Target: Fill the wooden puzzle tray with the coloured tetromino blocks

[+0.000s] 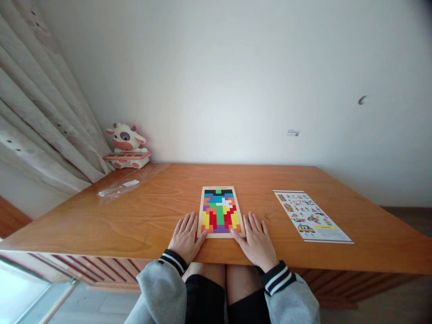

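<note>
A wooden block puzzle lies flat on the table before me, its pale frame filled with pieces in red, yellow, green, blue, purple, orange, white and black. My left hand rests palm down at the near left corner, thumb at the frame and fingers stretched forward on the tabletop. At the near right corner lies my right hand, also flat with fingers extended, its thumb touching the frame. Neither hand grips anything.
A printed sheet of colourful block figures lies to the right. Clear plastic wrapping is on the left, near a cow-shaped toy keyboard in the back corner. A wall borders the wooden table behind; a curtain hangs left.
</note>
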Demonstrator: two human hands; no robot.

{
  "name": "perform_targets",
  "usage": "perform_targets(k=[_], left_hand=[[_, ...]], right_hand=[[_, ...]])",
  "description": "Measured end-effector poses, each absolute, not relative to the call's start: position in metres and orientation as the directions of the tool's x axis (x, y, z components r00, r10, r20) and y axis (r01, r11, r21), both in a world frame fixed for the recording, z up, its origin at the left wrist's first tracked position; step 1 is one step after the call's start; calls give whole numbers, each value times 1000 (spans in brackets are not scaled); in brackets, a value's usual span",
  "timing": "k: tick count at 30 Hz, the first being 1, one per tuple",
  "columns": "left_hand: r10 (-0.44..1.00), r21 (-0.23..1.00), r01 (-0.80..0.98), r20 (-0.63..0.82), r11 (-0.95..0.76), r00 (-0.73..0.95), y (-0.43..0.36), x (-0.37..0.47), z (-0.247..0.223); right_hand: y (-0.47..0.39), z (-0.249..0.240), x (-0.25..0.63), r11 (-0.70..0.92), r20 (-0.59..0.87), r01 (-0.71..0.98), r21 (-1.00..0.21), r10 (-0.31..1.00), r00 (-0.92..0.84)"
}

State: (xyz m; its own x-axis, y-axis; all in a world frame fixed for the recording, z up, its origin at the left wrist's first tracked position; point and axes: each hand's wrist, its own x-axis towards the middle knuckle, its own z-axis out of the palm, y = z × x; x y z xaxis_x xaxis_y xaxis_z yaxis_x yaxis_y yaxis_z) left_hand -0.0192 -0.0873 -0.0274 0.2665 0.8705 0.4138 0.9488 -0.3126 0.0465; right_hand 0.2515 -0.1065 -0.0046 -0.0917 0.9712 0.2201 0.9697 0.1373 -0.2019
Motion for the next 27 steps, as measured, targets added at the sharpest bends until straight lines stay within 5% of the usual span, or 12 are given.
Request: perform_targets(k=[21, 27], left_hand=[[844, 7, 936, 435, -353, 315, -101, -20, -19], [766, -44, 844, 397, -534, 505, -114, -3, 10]], right_hand=[[-113, -16, 259, 206, 305, 961, -184, 942, -144], [-116, -22, 260, 237, 350, 959, -158, 921, -170]])
